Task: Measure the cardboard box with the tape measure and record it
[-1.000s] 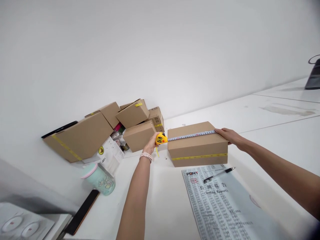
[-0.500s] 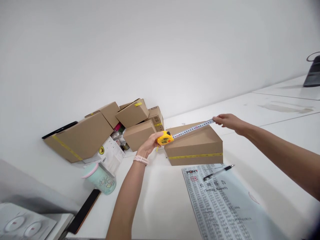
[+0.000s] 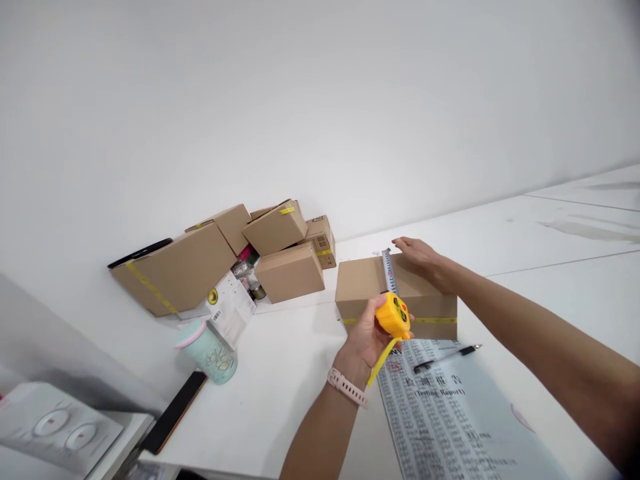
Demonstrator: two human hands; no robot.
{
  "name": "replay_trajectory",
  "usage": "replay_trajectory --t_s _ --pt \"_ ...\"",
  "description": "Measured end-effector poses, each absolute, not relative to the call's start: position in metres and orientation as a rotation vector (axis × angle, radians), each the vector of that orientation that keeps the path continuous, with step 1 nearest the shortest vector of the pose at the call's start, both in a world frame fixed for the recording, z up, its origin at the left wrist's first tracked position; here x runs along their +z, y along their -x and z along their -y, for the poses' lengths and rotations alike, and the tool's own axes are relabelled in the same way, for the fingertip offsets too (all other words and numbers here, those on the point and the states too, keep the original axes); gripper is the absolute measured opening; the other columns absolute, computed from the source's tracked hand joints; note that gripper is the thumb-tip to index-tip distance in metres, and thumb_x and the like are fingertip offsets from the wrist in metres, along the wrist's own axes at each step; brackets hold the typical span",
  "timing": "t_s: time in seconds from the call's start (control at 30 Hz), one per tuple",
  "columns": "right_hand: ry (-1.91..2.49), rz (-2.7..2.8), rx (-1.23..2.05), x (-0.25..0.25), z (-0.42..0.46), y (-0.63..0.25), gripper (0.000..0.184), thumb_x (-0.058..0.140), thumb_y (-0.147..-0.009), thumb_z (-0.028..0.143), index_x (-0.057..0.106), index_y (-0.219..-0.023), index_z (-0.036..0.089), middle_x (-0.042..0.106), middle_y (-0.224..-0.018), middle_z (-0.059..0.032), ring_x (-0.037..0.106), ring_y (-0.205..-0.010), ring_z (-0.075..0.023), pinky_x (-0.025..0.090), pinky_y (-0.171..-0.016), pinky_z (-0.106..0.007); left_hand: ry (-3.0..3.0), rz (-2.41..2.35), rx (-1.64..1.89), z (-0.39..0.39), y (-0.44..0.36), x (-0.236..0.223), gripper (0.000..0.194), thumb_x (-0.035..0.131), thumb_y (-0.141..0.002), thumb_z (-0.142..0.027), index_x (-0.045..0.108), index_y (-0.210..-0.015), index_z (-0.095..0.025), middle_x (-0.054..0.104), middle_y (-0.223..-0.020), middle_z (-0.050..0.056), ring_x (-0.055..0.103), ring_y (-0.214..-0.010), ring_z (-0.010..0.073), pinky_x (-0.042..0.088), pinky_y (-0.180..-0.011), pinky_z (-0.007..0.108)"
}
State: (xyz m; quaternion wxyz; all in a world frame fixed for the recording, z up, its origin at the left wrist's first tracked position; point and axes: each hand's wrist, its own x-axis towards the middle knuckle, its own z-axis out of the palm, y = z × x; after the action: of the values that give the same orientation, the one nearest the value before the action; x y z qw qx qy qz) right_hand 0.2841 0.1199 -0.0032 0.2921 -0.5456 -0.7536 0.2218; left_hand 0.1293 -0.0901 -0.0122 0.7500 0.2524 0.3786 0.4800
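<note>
With the left hand (image 3: 367, 337) gripping the tape measure (image 3: 394, 316) at the near side of the cardboard box (image 3: 356, 280) and the right hand (image 3: 419, 257) outstretched, unclenched, over its far edge, keep the blade (image 3: 389, 275) flat and square across its top.

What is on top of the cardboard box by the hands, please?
The measuring blade of the yellow tape measure extends across the cardboard box; the surface behind the right hand is covered.
</note>
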Motion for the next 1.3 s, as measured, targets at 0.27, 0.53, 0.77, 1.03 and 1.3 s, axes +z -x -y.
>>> replay_trajectory --t_s 0.27,0.53,0.77,1.03,1.3 --pt "1.488 2.213 0.354 -0.032 -0.13 -0.278 0.053 0.023 -0.098 0.049 0.058 -0.134 0.032 0.069 -0.129 -0.0119 0.057 -0.118 -0.0383 0.033 -0.102 -0.059 -0.529 -0.933 1.02 0.067 -0.128 -0.013 0.042 0.059 -0.089 -0.048 0.065 -0.103 -0.009 0.071 -0.08 0.011 0.065 -0.053 0.017 0.039 -0.037 0.019" --pt "1.516 2.291 0.243 -0.04 -0.138 -0.275 0.059 0.017 -0.099 0.058 0.064 -0.124 0.033 0.069 -0.125 -0.0119 0.056 -0.117 -0.038 0.033 -0.099 -0.058 -0.52 -0.955 1.043 0.07 -0.133 -0.019 0.042 0.064 -0.085 -0.046 0.064 -0.106 -0.01 0.07 -0.085 0.01 0.065 -0.054 0.0165 0.04 -0.038 0.021" --pt "1.525 2.273 0.22 -0.042 -0.138 -0.273 0.065 0.014 -0.099 0.06 0.066 -0.124 0.03 0.067 -0.129 -0.0118 0.054 -0.12 -0.0377 0.032 -0.103 -0.057 -0.56 -0.925 1.072 0.083 -0.137 -0.03 0.049 0.069 -0.078 -0.05 0.066 -0.108 -0.011 0.069 -0.096 0.011 0.066 -0.061 0.0166 0.043 -0.041 0.022" --pt "1.487 2.215 0.27 -0.044 -0.137 -0.273 0.057 0.026 -0.097 0.059 0.071 -0.117 0.031 0.07 -0.123 -0.0114 0.056 -0.116 -0.0386 0.032 -0.102 -0.06 -0.603 -0.937 1.06 0.079 -0.136 -0.035 0.055 0.07 -0.074 -0.056 0.065 -0.108 -0.013 0.069 -0.099 0.012 0.065 -0.063 0.0159 0.042 -0.042 0.021" --pt "1.401 1.798 0.357 -0.015 -0.106 -0.298 0.061 0.015 -0.102 0.046 0.056 -0.143 0.026 0.055 -0.148 -0.0114 0.045 -0.136 -0.0318 0.035 -0.11 -0.049 -0.895 -0.997 1.114 0.105 -0.11 -0.036 0.061 0.084 -0.061 -0.047 0.066 -0.109 -0.014 0.068 -0.097 0.01 0.062 -0.063 0.0152 0.043 -0.042 0.021"
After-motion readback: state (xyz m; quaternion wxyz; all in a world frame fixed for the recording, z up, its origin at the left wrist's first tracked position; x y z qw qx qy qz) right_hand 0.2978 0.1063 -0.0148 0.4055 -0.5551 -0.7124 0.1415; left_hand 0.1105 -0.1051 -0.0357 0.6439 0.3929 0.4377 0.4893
